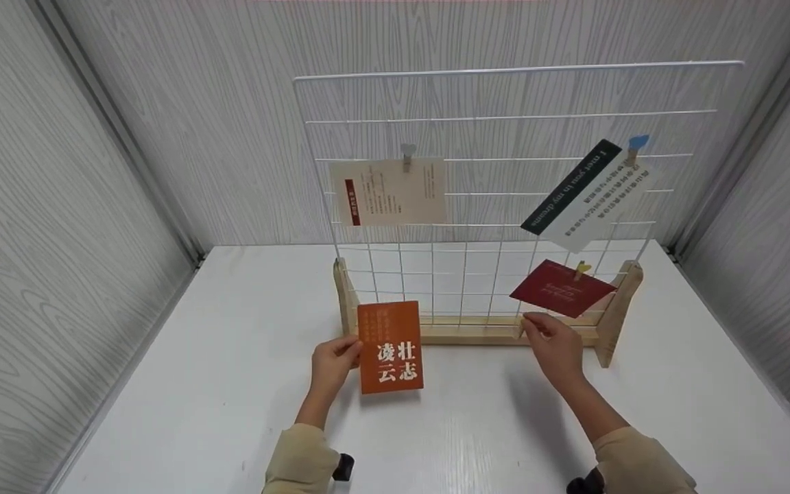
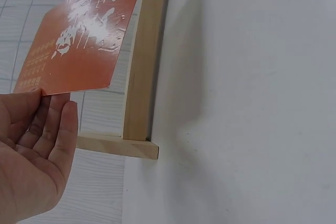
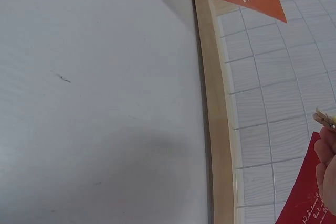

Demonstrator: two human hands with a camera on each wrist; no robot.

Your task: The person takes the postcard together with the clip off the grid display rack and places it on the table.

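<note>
My left hand (image 1: 332, 365) pinches an orange card (image 1: 390, 346) with white characters by its left edge, in front of the rack's lower left. In the left wrist view thumb and fingers meet at the card's corner. My right hand (image 1: 557, 350) pinches a small wooden clothespin (image 3: 326, 120) near the rack's lower right, just below a dark red card (image 1: 563, 288). Both hands are before a white wire grid rack (image 1: 463, 274) on a wooden base (image 1: 470, 335).
A beige card (image 1: 391, 192) hangs on the grid's left under a grey-topped clip (image 1: 407, 156). At right a black-and-white card (image 1: 587, 195) hangs tilted from a blue-topped clip (image 1: 635, 147). A yellow-topped clip (image 1: 581, 269) holds the red card. The white table (image 1: 244, 384) meets wood-grain walls.
</note>
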